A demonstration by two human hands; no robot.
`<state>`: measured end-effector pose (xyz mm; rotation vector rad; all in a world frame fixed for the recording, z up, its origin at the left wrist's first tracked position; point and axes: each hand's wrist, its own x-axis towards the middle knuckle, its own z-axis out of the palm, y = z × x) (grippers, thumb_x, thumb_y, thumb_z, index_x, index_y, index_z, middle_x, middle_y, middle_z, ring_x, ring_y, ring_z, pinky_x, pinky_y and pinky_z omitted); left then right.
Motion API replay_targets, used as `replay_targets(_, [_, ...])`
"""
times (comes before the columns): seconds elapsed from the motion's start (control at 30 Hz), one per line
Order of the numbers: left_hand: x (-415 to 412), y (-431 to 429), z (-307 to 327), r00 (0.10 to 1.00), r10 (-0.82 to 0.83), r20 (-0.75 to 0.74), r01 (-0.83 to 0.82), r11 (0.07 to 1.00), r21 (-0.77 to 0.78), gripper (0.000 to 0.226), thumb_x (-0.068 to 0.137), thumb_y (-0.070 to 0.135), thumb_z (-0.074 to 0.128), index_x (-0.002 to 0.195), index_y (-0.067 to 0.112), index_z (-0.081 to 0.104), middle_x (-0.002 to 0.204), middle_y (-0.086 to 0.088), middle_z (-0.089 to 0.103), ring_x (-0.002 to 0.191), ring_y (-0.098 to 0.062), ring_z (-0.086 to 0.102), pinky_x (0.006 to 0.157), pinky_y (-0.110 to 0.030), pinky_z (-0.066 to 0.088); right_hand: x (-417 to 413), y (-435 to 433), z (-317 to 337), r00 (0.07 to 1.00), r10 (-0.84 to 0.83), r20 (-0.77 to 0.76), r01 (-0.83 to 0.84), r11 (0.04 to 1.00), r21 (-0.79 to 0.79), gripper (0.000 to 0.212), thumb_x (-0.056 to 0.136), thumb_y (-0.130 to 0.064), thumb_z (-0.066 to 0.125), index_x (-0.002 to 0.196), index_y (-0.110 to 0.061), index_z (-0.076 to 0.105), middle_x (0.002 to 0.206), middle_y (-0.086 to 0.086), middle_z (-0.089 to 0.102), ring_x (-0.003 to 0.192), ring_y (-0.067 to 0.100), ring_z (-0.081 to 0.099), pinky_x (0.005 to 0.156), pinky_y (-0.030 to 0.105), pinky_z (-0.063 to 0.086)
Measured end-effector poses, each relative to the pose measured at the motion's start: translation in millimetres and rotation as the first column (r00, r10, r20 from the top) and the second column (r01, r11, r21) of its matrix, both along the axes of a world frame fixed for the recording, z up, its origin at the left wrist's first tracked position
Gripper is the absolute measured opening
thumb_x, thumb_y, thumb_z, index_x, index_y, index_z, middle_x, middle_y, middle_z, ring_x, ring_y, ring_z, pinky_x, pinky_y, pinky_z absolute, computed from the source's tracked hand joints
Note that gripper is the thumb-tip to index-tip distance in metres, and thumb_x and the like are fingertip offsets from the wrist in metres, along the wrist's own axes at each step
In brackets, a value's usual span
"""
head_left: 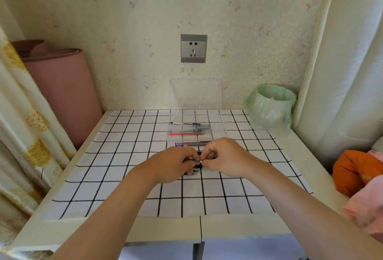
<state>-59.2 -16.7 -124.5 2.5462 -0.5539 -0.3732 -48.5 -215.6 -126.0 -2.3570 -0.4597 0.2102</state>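
My left hand [175, 163] and my right hand [224, 156] meet over the middle of the checked cloth [116, 156]. Between their fingertips they pinch a small dark pen-like part [198, 162] with a pale tip; most of it is hidden by the fingers. Just below the hands another dark pen piece [193, 171] lies on the cloth. Behind the hands stands an open clear plastic box [194, 131] that holds a red refill [186, 134], a black pen [186, 123] and other pens.
A green-bagged waste bin [271, 106] stands at the table's back right. A pink rolled mat [62, 87] leans at the left beside a curtain. Orange and pink cloths [356, 170] lie off the right edge. A wall socket [193, 48] is above the box.
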Motion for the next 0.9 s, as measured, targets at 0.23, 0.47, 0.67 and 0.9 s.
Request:
replay_targets(0.23, [-0.3,0.2,0.0,0.997,0.058,-0.046,-0.063,0.993,-0.100,0.015,0.098,0.032,0.050,0.107,0.033,0.062,0.085,0.015,0.072,0.068,-0.004,0.058,0.070,-0.029,0.052,0.3,4.2,-0.5,1.000,-0.005,-0.014,0.006,0.997,0.073,0.013,0.079,-0.019,0.077,0.084,-0.030,0.074,0.078,-0.012,0.070,0.065,-0.006,0.062,0.062,0.012,0.045])
replay_targets(0.47, [2.3,2.4,0.1,0.995,0.081,-0.060,-0.089,0.984,-0.153,0.008,0.094,0.027,0.057,0.094,0.027,0.065,0.081,0.013,0.073,0.068,0.005,0.060,0.078,-0.030,0.055,-1.4,5.4,-2.3,0.999,-0.016,0.044,0.014,0.999,0.048,0.010,0.080,-0.022,0.078,0.086,-0.028,0.073,0.080,-0.011,0.068,0.068,-0.006,0.061,0.059,0.008,0.041])
replay_targets(0.67, [2.7,5.9,-1.3,0.998,0.058,-0.020,-0.061,0.983,-0.175,0.007,0.093,0.027,0.060,0.089,0.031,0.065,0.079,0.014,0.072,0.068,0.000,0.062,0.074,-0.034,0.058,-2.4,4.1,-1.4,0.999,0.017,0.038,-0.016,1.000,-0.023,0.012,0.090,-0.037,0.066,0.085,-0.028,0.072,0.078,-0.011,0.067,0.066,0.001,0.058,0.062,0.020,0.042])
replay_targets(0.9, [2.3,3.5,-1.5,0.999,0.050,0.020,-0.047,0.992,-0.120,0.007,0.093,0.030,0.060,0.091,0.031,0.067,0.082,0.014,0.071,0.064,0.003,0.057,0.072,-0.031,0.054,-3.9,1.4,3.0,0.998,0.019,0.055,-0.017,0.999,-0.044,0.018,0.079,-0.035,0.078,0.094,-0.032,0.069,0.091,-0.016,0.067,0.067,-0.013,0.055,0.062,0.013,0.038])
